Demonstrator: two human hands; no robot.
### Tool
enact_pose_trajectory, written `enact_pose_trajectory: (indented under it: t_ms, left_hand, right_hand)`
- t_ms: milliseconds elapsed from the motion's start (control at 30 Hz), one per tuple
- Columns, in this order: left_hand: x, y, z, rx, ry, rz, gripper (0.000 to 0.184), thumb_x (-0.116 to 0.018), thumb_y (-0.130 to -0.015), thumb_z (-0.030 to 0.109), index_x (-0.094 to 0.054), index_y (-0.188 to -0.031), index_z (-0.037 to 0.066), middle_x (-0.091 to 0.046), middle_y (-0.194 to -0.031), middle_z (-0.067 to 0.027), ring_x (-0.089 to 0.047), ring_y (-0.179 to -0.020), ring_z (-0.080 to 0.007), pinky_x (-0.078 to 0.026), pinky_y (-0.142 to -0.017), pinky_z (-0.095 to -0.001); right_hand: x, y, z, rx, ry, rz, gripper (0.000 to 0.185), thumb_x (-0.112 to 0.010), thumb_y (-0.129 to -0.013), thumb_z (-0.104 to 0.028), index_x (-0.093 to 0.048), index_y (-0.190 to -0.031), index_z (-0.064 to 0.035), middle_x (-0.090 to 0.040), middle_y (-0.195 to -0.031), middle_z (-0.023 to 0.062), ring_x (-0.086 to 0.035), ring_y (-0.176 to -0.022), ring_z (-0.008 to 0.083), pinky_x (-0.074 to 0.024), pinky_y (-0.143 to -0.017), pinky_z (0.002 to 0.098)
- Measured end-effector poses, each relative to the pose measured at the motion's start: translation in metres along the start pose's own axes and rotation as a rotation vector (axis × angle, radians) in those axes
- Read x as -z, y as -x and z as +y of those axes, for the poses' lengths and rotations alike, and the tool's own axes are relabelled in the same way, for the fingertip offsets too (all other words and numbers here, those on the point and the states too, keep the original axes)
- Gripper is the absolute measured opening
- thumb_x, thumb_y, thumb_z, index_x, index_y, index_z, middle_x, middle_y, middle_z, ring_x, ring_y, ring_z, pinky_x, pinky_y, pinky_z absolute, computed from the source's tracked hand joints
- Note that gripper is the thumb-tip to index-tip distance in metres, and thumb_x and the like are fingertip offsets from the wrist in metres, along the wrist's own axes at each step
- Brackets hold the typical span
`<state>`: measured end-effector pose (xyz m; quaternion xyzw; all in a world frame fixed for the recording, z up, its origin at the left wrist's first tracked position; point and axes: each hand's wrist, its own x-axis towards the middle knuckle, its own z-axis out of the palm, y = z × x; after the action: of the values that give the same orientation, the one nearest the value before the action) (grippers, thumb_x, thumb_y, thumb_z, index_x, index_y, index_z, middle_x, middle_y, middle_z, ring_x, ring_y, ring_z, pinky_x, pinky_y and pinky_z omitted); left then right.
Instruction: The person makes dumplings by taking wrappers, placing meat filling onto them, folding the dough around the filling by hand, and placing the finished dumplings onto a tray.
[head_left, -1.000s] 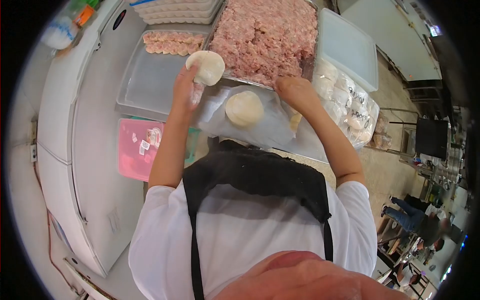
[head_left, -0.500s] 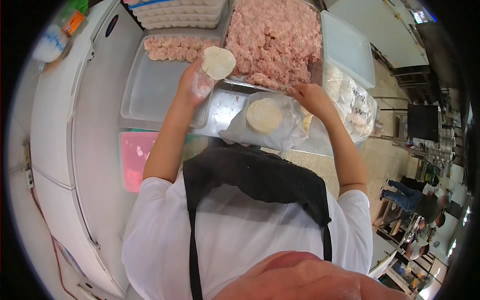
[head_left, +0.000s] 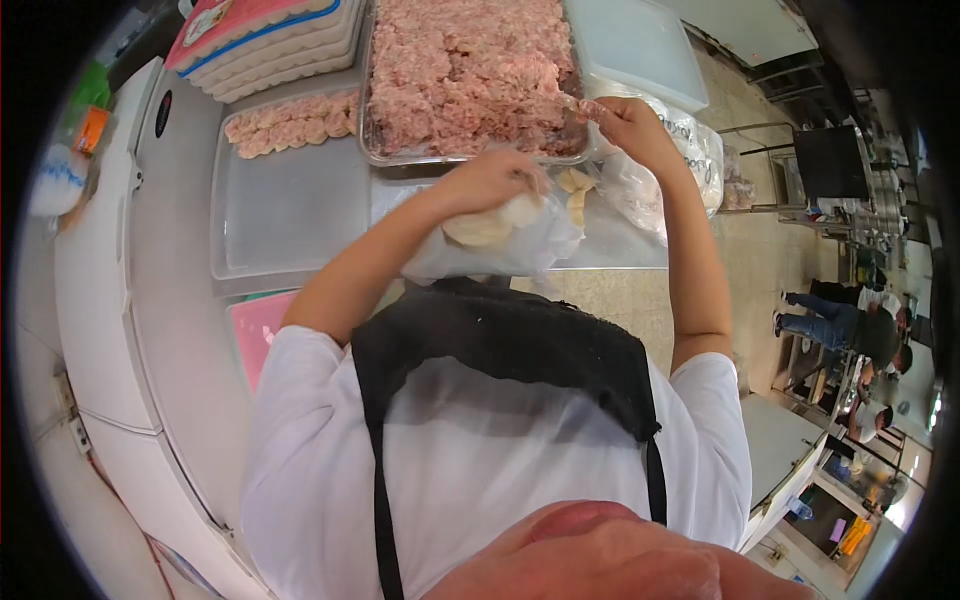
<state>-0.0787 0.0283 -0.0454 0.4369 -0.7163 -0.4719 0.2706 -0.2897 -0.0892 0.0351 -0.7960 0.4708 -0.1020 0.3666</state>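
My left hand (head_left: 492,182) is over the plastic sheet, smeared by motion, with a pale round wrapper partly under it. What its fingers hold cannot be made out. The stack of round wrappers (head_left: 475,229) lies on the plastic (head_left: 430,262). My right hand (head_left: 625,125) is at the right edge of the tray of ground meat (head_left: 465,80), fingers pinched round a thin tool with meat on it. A piece of wrapper dough (head_left: 575,190) rests right of my left hand. Filled dumplings (head_left: 290,125) line the top of the flat plastic tray (head_left: 290,215).
Stacked trays with a red lid (head_left: 265,45) stand at the upper left. A clear lid (head_left: 640,50) and bagged goods (head_left: 705,160) lie at the right. A pink lid (head_left: 255,335) is below the flat tray. A white fridge (head_left: 100,260) stands left; people (head_left: 850,330) are far right.
My left hand has moved right, from beside the meat tray to over the wrapper stack. My right hand has risen along the meat tray's right side. The camera view has shifted.
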Motion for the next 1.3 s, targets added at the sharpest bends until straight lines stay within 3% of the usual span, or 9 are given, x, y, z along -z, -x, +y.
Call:
enact_pose_trajectory:
  t_ms: [33,133,333,433,600,800,1000,1100,1300]
  left_hand:
    - [-0.016,-0.018,0.003,0.032,0.027,-0.102,0.036,-0.059,-0.082,0.013,-0.061,-0.117,0.003,-0.060,-0.118,-0.0146,-0.056,-0.109,-0.0266,-0.042,-0.096,-0.0338]
    - [-0.070,-0.040,0.020,-0.124,-0.140,0.267,0.034,-0.060,-0.083,0.016,-0.061,-0.115,0.004,-0.061,-0.117,-0.0134,-0.055,-0.109,-0.0297,-0.042,-0.096,-0.0365]
    - [-0.057,-0.003,0.024,-0.116,-0.368,0.318,0.039,-0.066,-0.080,0.023,-0.060,-0.114,0.005,-0.057,-0.118,-0.0166,-0.053,-0.110,-0.0318,-0.042,-0.095,-0.0397]
    - [-0.044,0.042,0.008,-0.038,-0.489,0.418,0.028,-0.067,-0.076,0.020,-0.063,-0.100,0.006,-0.057,-0.101,-0.0133,-0.055,-0.098,-0.0285,-0.045,-0.086,-0.0393]
    - [-0.050,0.072,-0.007,-0.012,-0.521,0.515,0.023,-0.067,-0.076,0.020,-0.065,-0.093,0.005,-0.060,-0.091,-0.0108,-0.056,-0.094,-0.0285,-0.046,-0.083,-0.0394]
    - [-0.035,0.076,-0.016,0.086,-0.113,0.443,0.021,-0.059,-0.087,0.021,-0.068,-0.096,0.004,-0.064,-0.099,-0.0111,-0.058,-0.097,-0.0278,-0.045,-0.088,-0.0364]
    - [-0.021,0.082,-0.021,0.198,0.406,0.636,0.027,-0.056,-0.093,0.025,-0.064,-0.103,0.001,-0.065,-0.097,-0.0070,-0.059,-0.094,-0.0168,-0.047,-0.082,-0.0297]
    - [-0.007,0.086,-0.004,0.118,0.859,0.677,0.031,-0.056,-0.093,0.023,-0.058,-0.115,0.001,-0.064,-0.106,-0.0078,-0.059,-0.101,-0.0158,-0.047,-0.088,-0.0313]
    - [0.038,0.060,-0.018,-0.092,1.451,0.735,0.034,-0.057,-0.091,0.011,-0.051,-0.122,-0.003,-0.060,-0.115,-0.0118,-0.059,-0.105,-0.0224,-0.049,-0.091,-0.0355]
  right_hand:
    - [0.003,0.003,0.000,0.005,0.025,0.003,0.036,-0.057,-0.092,-0.037,-0.071,-0.089,-0.0040,-0.036,-0.056,-0.0060,-0.033,-0.053,0.0062,-0.0290,-0.048,0.0258]
    - [0.009,0.003,0.012,0.103,0.111,-0.013,0.034,-0.057,-0.092,-0.037,-0.071,-0.089,-0.0062,-0.043,-0.053,-0.0018,-0.042,-0.053,0.0092,-0.0342,-0.050,0.0290]
    - [0.001,-0.013,0.022,0.363,0.659,0.083,0.032,-0.053,-0.090,-0.036,-0.070,-0.089,-0.0083,-0.063,-0.070,0.0138,-0.064,-0.074,0.0311,-0.0488,-0.063,0.0413]
    - [-0.031,-0.018,0.017,0.475,0.893,-0.116,0.028,-0.053,-0.086,-0.030,-0.067,-0.080,-0.0062,-0.066,-0.077,0.0157,-0.065,-0.078,0.0324,-0.0515,-0.065,0.0444]
    - [-0.047,-0.014,0.005,0.555,0.794,-0.003,0.021,-0.054,-0.086,-0.029,-0.063,-0.083,-0.0107,-0.064,-0.078,0.0098,-0.063,-0.076,0.0291,-0.0498,-0.061,0.0438]
    - [-0.077,-0.058,0.006,0.816,0.858,0.083,0.019,-0.055,-0.083,-0.023,-0.065,-0.075,-0.0094,-0.064,-0.075,0.0124,-0.065,-0.073,0.0302,-0.0519,-0.063,0.0429]
    - [-0.089,-0.038,0.007,0.601,0.461,-0.140,0.026,-0.053,-0.088,-0.025,-0.066,-0.081,-0.0023,-0.065,-0.079,0.0193,-0.064,-0.073,0.0336,-0.0495,-0.068,0.0425]
    - [-0.072,-0.029,0.002,0.445,0.228,-0.295,0.029,-0.053,-0.092,-0.027,-0.066,-0.083,-0.0015,-0.064,-0.073,0.0144,-0.061,-0.066,0.0274,-0.0479,-0.065,0.0394]
    - [-0.060,-0.009,-0.012,0.088,-0.297,-0.071,0.031,-0.053,-0.095,-0.029,-0.068,-0.106,-0.0044,-0.048,-0.065,-0.0055,-0.041,-0.056,0.0046,-0.0343,-0.051,0.0217]
